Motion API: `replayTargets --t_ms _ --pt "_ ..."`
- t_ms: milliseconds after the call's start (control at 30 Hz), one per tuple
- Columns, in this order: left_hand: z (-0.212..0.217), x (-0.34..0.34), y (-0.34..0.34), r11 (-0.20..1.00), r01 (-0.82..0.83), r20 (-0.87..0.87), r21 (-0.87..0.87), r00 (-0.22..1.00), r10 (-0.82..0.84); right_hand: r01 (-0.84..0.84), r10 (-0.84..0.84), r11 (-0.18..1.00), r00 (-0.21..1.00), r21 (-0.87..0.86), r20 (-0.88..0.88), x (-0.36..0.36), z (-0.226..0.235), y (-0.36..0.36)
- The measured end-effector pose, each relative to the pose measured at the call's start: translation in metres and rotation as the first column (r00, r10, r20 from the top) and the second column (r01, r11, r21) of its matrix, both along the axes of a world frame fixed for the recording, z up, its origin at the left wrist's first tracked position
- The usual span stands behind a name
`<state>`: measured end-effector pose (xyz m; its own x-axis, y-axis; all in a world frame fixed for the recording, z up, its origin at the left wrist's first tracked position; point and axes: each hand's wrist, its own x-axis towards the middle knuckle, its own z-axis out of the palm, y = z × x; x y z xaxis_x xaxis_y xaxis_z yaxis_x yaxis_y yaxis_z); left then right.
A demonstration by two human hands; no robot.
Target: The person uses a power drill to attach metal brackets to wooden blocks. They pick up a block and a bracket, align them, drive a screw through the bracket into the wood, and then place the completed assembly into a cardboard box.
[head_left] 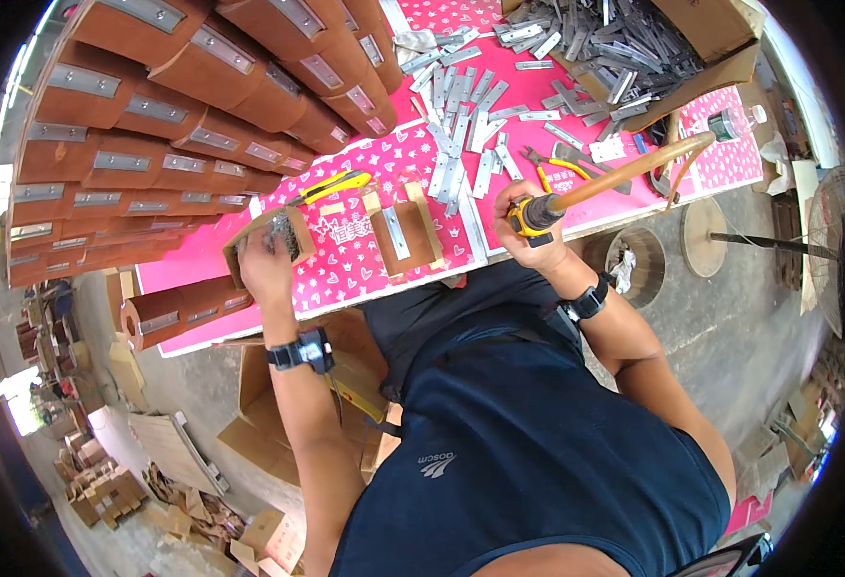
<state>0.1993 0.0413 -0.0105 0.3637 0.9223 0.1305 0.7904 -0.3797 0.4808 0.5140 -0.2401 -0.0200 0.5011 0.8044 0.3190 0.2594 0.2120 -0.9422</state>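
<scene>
My left hand (264, 271) reaches into a small open cardboard box (235, 252), its fingers drawn together among small metal pieces (290, 231) that look like screws. What the fingertips pinch, if anything, is hidden. In my right hand (536, 248) is a yellow and black power screwdriver (535, 213), gripped above the table edge. A thick tan hose or cord (634, 168) runs from near it to the right. Between my hands lies a brown curved piece (420, 229) with a metal strip (396, 234) on it. Behind the small box rests a yellow utility knife (336, 186).
Stacked brown curved pieces (187, 96) with metal strips rise at the left. Loose metal strips (456, 115) cover the pink table (384, 154) behind. A cardboard box (730, 72) of strips stands far right, near pliers (562, 165) and a bottle (730, 123). A fan (819, 250) stands beyond.
</scene>
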Motion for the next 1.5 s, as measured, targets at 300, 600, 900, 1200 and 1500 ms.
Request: replayTargets --t_ms 300,600,900,1200,1500 --pt "-0.009 -0.010 0.015 0.991 0.011 -0.292 -0.133 0.955 -0.050 0.103 -0.103 0.995 0.995 -0.004 -0.003 -0.002 -0.001 0.003" --pt "-0.020 -0.032 0.010 1.000 -0.028 -0.117 0.004 0.993 0.028 -0.001 0.001 1.000 1.000 0.015 -0.019 0.001 -0.007 0.001" --pt "0.008 0.007 -0.075 0.911 0.134 0.527 -0.389 0.844 0.101 0.002 0.002 1.000 0.960 0.013 -0.279 0.000 0.031 0.018" --pt "0.010 0.061 -0.161 0.772 0.344 0.631 -0.535 0.770 0.094 -0.134 0.344 0.923 0.708 0.361 -0.617 -0.044 0.100 0.072" --pt "0.022 0.066 -0.173 0.839 0.337 0.599 -0.427 0.800 -0.017 -0.231 0.371 0.926 0.704 0.298 -0.606 -0.052 0.098 0.074"
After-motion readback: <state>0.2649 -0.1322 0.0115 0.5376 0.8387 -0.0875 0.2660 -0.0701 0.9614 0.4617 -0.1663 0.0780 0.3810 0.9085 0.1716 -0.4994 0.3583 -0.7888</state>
